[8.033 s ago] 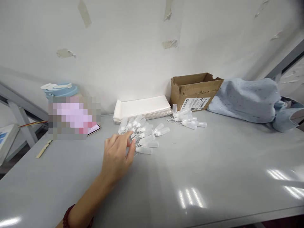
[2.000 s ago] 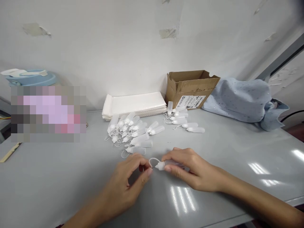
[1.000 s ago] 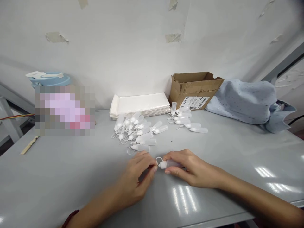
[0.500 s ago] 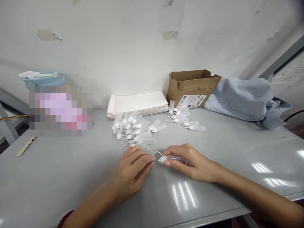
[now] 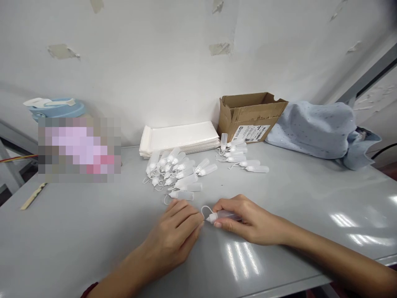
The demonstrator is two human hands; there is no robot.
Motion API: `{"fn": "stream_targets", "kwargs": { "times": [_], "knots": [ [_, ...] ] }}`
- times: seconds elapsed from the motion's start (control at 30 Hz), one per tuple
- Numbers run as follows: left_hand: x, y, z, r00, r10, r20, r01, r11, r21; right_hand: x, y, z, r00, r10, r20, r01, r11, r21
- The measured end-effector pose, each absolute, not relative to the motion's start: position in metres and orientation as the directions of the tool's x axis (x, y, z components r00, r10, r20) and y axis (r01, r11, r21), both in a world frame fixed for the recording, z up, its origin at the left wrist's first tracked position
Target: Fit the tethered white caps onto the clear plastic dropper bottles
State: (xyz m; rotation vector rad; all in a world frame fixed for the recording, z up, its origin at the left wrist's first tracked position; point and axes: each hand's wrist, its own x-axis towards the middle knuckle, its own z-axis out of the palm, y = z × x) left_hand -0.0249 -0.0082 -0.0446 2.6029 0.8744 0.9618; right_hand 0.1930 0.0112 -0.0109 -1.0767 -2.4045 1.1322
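My right hand point(image 5: 252, 219) is closed around a small translucent dropper bottle point(image 5: 223, 215), thumb below and fingers above. The bottle lies nearly level, its white pointed tip facing left. A thin white cap strap point(image 5: 206, 207) arches from its neck across to my left hand point(image 5: 182, 227). My left thumb and forefinger pinch the strap's far end just left of the tip; the cap itself is hidden in the fingers. Beyond my left hand lies a loose heap of similar bottles point(image 5: 186, 181). A smaller group of bottles point(image 5: 236, 157) lies farther right.
White padded envelopes point(image 5: 182, 134) are stacked against the wall, beside an opened cardboard box point(image 5: 251, 116). A pale blue cloth item point(image 5: 313, 128) lies at right. At left are a blue-lidded container point(image 5: 58, 108) and a thin strip point(image 5: 33, 196) on the grey table point(image 5: 93, 231).
The view has tilted slightly, so both hands appear a little lower. They keep the same hold on the bottle and strap. A bottle behind my left hand shows more fully.
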Motion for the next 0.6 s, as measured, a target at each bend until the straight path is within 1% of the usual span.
{"fn": "stream_targets", "kwargs": {
  "times": [0.23, 0.3, 0.33, 0.37, 0.43, 0.5, 0.53, 0.6],
  "knots": [
    [-0.026, -0.007, -0.044, 0.613, 0.595, 0.520, 0.482, -0.803, 0.351, 0.192, 0.013, -0.014, -0.704, 0.708, -0.061, 0.497, 0.429, -0.754],
    [-0.029, -0.002, -0.042, 0.588, 0.598, 0.544, 0.514, -0.796, 0.320, 0.194, 0.018, -0.015, -0.702, 0.712, -0.009, 0.493, 0.476, -0.728],
    [-0.031, 0.001, -0.041, 0.562, 0.605, 0.564, 0.546, -0.784, 0.296, 0.196, 0.022, -0.016, -0.691, 0.722, 0.036, 0.503, 0.517, -0.693],
    [-0.035, 0.005, -0.041, 0.528, 0.614, 0.586, 0.588, -0.763, 0.270, 0.199, 0.027, -0.017, -0.668, 0.738, 0.097, 0.530, 0.563, -0.634],
    [-0.042, 0.013, -0.040, 0.425, 0.644, 0.636, 0.698, -0.681, 0.223, 0.208, 0.039, -0.019, -0.585, 0.785, 0.207, 0.652, 0.606, -0.456],
    [-0.050, 0.023, -0.041, 0.337, 0.669, 0.663, 0.786, -0.588, 0.193, 0.219, 0.052, -0.022, -0.475, 0.839, 0.264, 0.801, 0.537, -0.266],
    [-0.054, 0.027, -0.042, 0.312, 0.677, 0.667, 0.826, -0.540, 0.162, 0.226, 0.058, -0.023, -0.432, 0.862, 0.266, 0.855, 0.485, -0.184],
    [-0.059, 0.032, -0.043, 0.301, 0.710, 0.636, 0.874, -0.472, 0.113, 0.238, 0.066, -0.023, -0.358, 0.909, 0.215, 0.922, 0.381, -0.074]
  ]
}}
